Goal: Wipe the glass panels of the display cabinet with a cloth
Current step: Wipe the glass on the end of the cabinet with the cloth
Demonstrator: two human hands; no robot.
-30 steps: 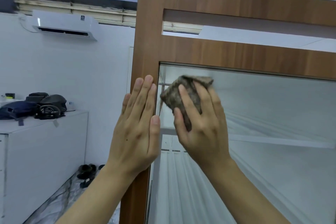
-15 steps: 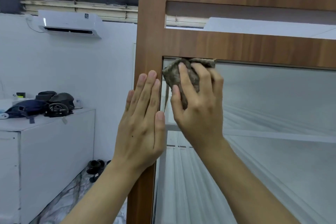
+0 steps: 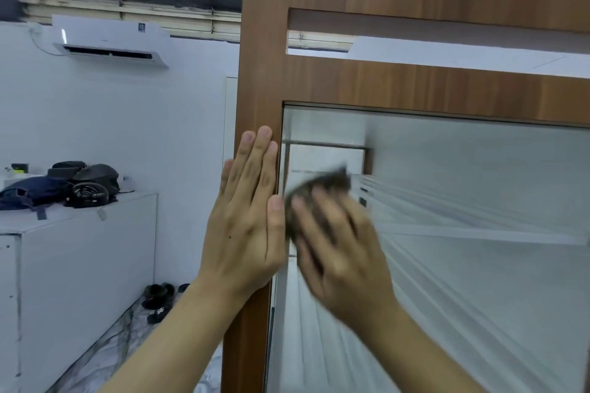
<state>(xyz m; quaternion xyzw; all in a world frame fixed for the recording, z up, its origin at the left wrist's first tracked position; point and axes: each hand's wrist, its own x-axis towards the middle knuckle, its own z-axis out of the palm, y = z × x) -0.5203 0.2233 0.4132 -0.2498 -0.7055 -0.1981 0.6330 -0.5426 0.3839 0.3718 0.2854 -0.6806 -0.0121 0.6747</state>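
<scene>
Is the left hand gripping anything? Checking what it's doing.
No, the left hand lies flat and open against the wooden frame, holding nothing.

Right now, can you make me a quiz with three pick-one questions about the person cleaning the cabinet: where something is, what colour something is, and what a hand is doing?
1. Where is the flat left hand?
A. on the brown wooden cabinet frame
B. on the white air conditioner
C. inside the cabinet

2. What colour is the crumpled wiping cloth?
A. bright red
B. mottled brown-grey
C. yellow

3. What is the right hand doing?
A. hanging empty
B. holding a shoe
C. pressing the cloth to the clear glass panel

Answers:
1 A, its palm and fingers lie along the frame's upright beside the glass.
2 B, the dark speckled fabric shows above the fingers.
3 C, the blurred hand has its grip shut on the cloth against the glass.
</scene>
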